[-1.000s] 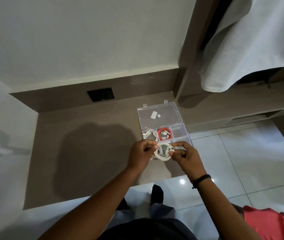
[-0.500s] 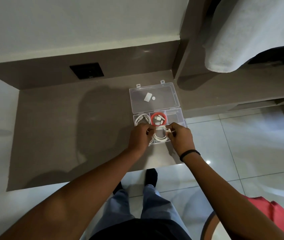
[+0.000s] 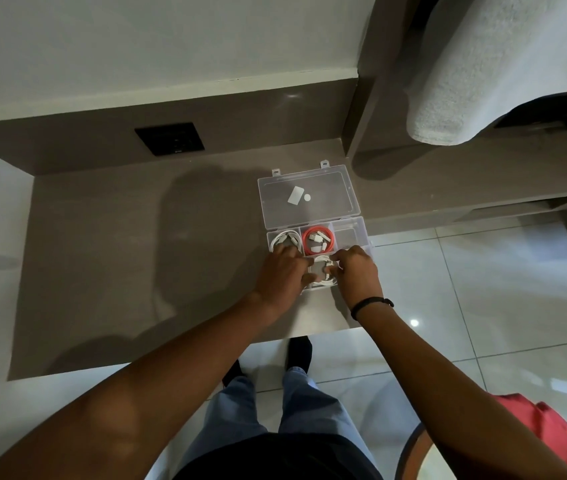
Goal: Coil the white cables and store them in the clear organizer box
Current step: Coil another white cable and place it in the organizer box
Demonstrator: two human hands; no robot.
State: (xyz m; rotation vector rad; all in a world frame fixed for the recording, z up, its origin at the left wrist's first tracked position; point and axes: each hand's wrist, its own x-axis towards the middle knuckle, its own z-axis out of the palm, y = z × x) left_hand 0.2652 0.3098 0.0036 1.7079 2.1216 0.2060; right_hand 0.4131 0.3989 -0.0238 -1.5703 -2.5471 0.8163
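Note:
A clear organizer box (image 3: 361, 233) lies open on the brown counter, its lid (image 3: 337, 202) flat behind it. A coiled white cable (image 3: 323, 275) sits in the front middle compartment. My left hand (image 3: 283, 275) and my right hand (image 3: 356, 271) press on it from either side, fingers curled on the coil. Another coiled white cable (image 3: 285, 237) fills the back left compartment. A red cable (image 3: 316, 239) with white plugs is coiled in the back middle one. The back right compartment (image 3: 347, 233) holds nothing visible.
The brown counter (image 3: 119, 271) stretches left; its front edge is just below my hands. A black wall socket (image 3: 169, 138) is on the back panel. A grey towel (image 3: 503, 64) hangs at upper right. White floor tiles (image 3: 482, 289) lie to the right.
Both hands have lowered the white coil from above the box's front edge down into the front middle compartment. The view has shifted closer and more downward.

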